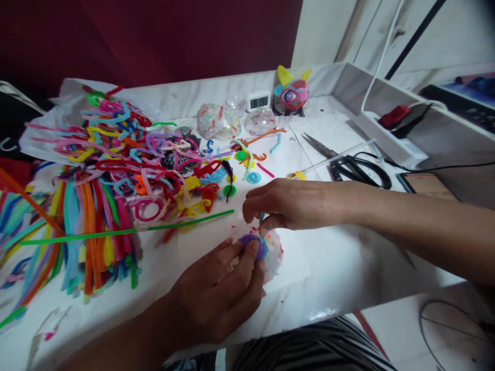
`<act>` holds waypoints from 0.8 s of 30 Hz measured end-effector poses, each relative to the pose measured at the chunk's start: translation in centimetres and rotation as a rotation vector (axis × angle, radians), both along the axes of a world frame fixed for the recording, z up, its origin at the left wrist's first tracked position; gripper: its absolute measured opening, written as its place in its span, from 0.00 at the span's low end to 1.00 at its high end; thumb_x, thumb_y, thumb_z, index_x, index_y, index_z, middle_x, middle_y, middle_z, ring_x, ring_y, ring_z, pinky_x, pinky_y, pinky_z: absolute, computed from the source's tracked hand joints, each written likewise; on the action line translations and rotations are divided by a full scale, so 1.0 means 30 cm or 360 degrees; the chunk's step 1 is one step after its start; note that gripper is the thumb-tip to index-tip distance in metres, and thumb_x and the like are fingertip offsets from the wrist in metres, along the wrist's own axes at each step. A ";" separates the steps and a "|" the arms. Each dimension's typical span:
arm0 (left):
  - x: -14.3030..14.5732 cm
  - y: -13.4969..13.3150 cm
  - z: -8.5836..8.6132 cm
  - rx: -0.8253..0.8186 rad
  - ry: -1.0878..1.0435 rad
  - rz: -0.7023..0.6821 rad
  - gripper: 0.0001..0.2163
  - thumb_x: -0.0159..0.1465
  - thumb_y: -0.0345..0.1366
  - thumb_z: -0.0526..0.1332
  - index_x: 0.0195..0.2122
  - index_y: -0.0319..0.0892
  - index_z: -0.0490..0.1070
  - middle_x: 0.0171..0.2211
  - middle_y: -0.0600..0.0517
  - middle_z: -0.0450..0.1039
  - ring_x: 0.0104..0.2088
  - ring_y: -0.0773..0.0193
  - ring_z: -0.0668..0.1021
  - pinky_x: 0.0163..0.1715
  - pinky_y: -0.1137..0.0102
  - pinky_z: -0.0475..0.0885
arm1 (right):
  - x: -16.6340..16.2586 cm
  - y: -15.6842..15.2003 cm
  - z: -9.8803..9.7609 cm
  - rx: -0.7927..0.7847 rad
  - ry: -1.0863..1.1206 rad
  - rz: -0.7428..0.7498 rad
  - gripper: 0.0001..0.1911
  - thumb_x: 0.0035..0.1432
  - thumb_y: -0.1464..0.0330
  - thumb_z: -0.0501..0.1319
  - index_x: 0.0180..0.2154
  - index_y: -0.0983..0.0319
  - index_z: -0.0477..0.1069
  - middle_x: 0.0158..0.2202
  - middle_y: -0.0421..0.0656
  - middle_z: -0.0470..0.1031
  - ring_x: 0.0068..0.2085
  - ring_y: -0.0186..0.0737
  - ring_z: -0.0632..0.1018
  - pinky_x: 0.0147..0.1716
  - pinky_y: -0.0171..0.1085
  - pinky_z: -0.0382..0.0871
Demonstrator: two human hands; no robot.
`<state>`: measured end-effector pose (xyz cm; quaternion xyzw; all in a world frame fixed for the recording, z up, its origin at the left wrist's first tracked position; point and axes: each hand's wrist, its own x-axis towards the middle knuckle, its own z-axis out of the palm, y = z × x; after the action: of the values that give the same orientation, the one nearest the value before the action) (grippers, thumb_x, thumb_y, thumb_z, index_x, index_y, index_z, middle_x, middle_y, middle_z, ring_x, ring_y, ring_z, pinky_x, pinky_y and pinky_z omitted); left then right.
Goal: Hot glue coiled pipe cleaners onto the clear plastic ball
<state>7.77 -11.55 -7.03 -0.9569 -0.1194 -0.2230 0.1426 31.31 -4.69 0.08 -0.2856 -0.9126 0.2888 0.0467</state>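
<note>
My left hand [228,283] presses a coiled purple pipe cleaner [253,245] between thumb and fingers. The coil rests against a clear ball with coloured flecks [274,255], partly hidden by the hand, on white paper near the table's front edge. Above the coil, my right hand [270,206] has its fingers bent in a pinch around a short bit of light blue pipe cleaner [262,218]. Most of that piece is hidden by the fingers. A long green pipe cleaner [185,222] lies to the left of both hands.
Loose bent pipe cleaners [154,154] are heaped at the left, with straight bundles [96,232] in front. Scissors [344,165], a phone [427,185] and a power strip [390,139] lie right. Flecked clear domes [218,121], a digital clock [259,101] and a decorated ball [293,96] stand behind.
</note>
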 end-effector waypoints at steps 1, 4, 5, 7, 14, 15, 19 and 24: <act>0.004 -0.005 -0.003 0.0014 -0.0027 0.0021 0.16 0.63 0.36 0.66 0.50 0.34 0.71 0.53 0.39 0.74 0.52 0.50 0.79 0.57 0.52 0.74 | -0.001 0.005 -0.001 0.0007 0.0000 0.0011 0.10 0.60 0.75 0.63 0.45 0.69 0.73 0.44 0.48 0.77 0.41 0.36 0.76 0.40 0.34 0.66; 0.013 -0.010 -0.004 0.0048 -0.0056 0.0055 0.17 0.62 0.37 0.68 0.49 0.34 0.71 0.53 0.40 0.74 0.52 0.51 0.78 0.59 0.52 0.72 | -0.002 0.019 -0.004 -0.0041 -0.0017 0.0099 0.15 0.61 0.74 0.61 0.51 0.68 0.72 0.50 0.50 0.76 0.46 0.38 0.76 0.45 0.35 0.67; 0.015 -0.008 -0.003 0.0056 -0.0047 0.0055 0.17 0.61 0.36 0.68 0.49 0.34 0.71 0.53 0.39 0.73 0.53 0.50 0.77 0.59 0.53 0.72 | -0.001 0.023 -0.006 -0.0066 -0.0019 0.0127 0.16 0.62 0.75 0.61 0.51 0.68 0.71 0.50 0.49 0.76 0.47 0.37 0.76 0.46 0.34 0.67; 0.013 0.001 0.003 0.0088 -0.0007 0.0019 0.17 0.60 0.35 0.69 0.48 0.34 0.72 0.53 0.38 0.72 0.54 0.49 0.76 0.58 0.54 0.72 | 0.002 0.025 -0.009 -0.0094 -0.0021 0.0154 0.15 0.62 0.74 0.60 0.51 0.67 0.73 0.49 0.48 0.77 0.47 0.36 0.77 0.47 0.33 0.67; -0.016 0.051 0.022 0.0132 0.0038 -0.0146 0.16 0.59 0.37 0.69 0.45 0.36 0.72 0.51 0.40 0.74 0.56 0.47 0.74 0.55 0.53 0.75 | 0.006 -0.010 -0.014 -0.0063 -0.0026 0.0021 0.15 0.63 0.73 0.60 0.51 0.67 0.73 0.48 0.49 0.77 0.45 0.37 0.77 0.45 0.34 0.68; -0.019 0.057 0.024 0.0118 0.0047 -0.0160 0.16 0.59 0.36 0.69 0.46 0.36 0.72 0.51 0.40 0.74 0.56 0.48 0.74 0.56 0.54 0.74 | 0.004 -0.017 -0.013 -0.0055 -0.0029 -0.0005 0.15 0.63 0.72 0.60 0.51 0.67 0.73 0.48 0.49 0.77 0.44 0.37 0.77 0.44 0.35 0.68; -0.022 0.061 0.031 0.0047 0.0016 -0.0204 0.12 0.61 0.33 0.67 0.45 0.36 0.71 0.50 0.42 0.74 0.55 0.53 0.75 0.55 0.55 0.75 | -0.001 -0.038 -0.013 -0.0029 -0.0040 -0.0068 0.15 0.64 0.71 0.59 0.51 0.67 0.73 0.48 0.50 0.77 0.43 0.38 0.78 0.42 0.36 0.68; -0.010 0.011 0.014 -0.0317 -0.0208 0.0016 0.11 0.61 0.30 0.65 0.44 0.38 0.69 0.54 0.41 0.68 0.59 0.52 0.69 0.57 0.56 0.72 | 0.000 -0.041 -0.016 -0.0021 -0.0048 -0.0112 0.14 0.64 0.69 0.59 0.51 0.64 0.73 0.48 0.48 0.77 0.42 0.39 0.78 0.42 0.37 0.67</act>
<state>7.48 -11.21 -6.61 -0.9492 -0.1548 -0.2711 0.0399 31.30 -5.92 -0.41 -0.3221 -0.9007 0.2885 0.0412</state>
